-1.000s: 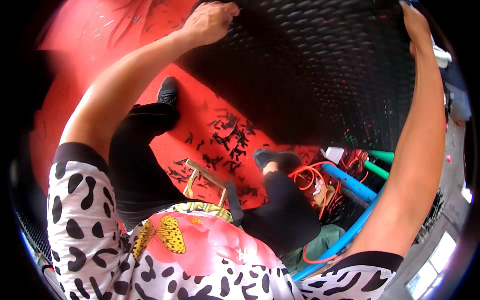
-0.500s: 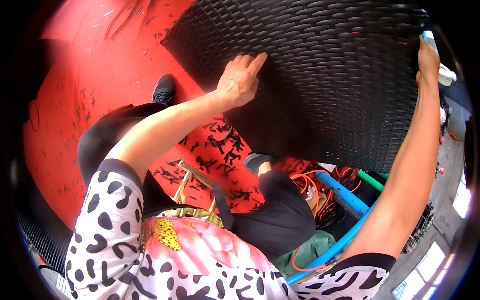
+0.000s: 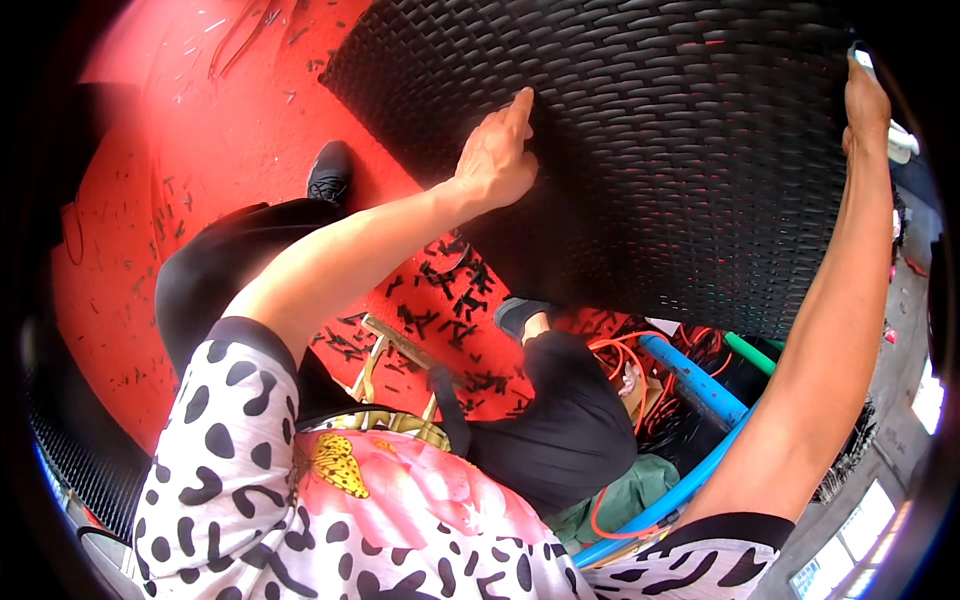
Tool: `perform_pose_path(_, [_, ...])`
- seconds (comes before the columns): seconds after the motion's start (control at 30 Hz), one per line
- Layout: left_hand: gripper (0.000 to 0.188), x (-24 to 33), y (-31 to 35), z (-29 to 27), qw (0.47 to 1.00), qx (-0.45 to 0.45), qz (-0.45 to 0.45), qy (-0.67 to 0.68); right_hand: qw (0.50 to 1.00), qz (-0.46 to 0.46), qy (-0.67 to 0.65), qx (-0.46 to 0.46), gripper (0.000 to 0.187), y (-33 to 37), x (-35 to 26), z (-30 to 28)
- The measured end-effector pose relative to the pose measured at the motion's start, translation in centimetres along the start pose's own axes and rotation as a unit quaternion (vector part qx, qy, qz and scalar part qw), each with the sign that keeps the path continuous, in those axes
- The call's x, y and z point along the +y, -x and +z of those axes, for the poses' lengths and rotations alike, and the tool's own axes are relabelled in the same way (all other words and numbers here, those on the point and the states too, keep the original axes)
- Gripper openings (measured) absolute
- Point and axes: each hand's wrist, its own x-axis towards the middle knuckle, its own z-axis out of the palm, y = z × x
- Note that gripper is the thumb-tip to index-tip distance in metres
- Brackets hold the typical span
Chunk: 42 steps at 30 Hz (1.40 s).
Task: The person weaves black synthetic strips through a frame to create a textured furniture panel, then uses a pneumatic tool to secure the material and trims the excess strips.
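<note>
Head view, left fingers, apparently touching black weave

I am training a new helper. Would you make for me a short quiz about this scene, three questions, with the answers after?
1. Multiple choice. What colour is the floor under the black scraps?
A) grey
B) red
C) green

2. True or false? In this view, the left hand shows in front of the black woven panel.

3. Short answer. Which hand is nearer to the panel's right-hand edge?

Key:
1. B, red.
2. True.
3. The right hand.
</note>
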Motion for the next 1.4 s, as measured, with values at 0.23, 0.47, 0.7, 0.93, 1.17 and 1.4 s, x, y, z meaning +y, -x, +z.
perform_pose_path(0.23, [0.069, 0.5, -0.7, -0.4, 0.999, 0.021, -0.014, 0.02, 0.998, -0.032, 0.054, -0.027, 0.044, -2.0, 1.9, -1.5])
perform_pose_path(0.47, [0.067, 1.3, -1.9, -3.5, 0.979, 0.005, 0.168, -0.117, 0.992, -0.043, 0.118, 0.003, 0.045, 1.6, -1.9, -0.4])
perform_pose_path(0.7, [0.075, 2.2, -1.1, -1.4, 0.991, 0.012, 0.113, -0.064, 0.987, -0.052, 0.154, 0.001, 0.044, 1.5, -2.5, -0.6])
perform_pose_path(0.93, [0.07, 0.6, -1.4, -4.0, 0.993, 0.005, 0.108, -0.05, 0.985, -0.094, 0.14, 0.021, 0.045, 0.5, -1.4, -1.3])
perform_pose_path(1.17, [0.074, 0.3, -1.0, -3.7, 0.998, -0.003, 0.051, -0.036, 0.987, -0.109, 0.116, 0.029, 0.042, 1.6, -2.4, -0.2])
perform_pose_path(1.4, [0.07, -2.4, 1.2, -4.1, 0.997, 0.039, 0.044, -0.041, 0.987, -0.088, 0.128, 0.027, 0.042, 0.8, -1.3, -0.5])
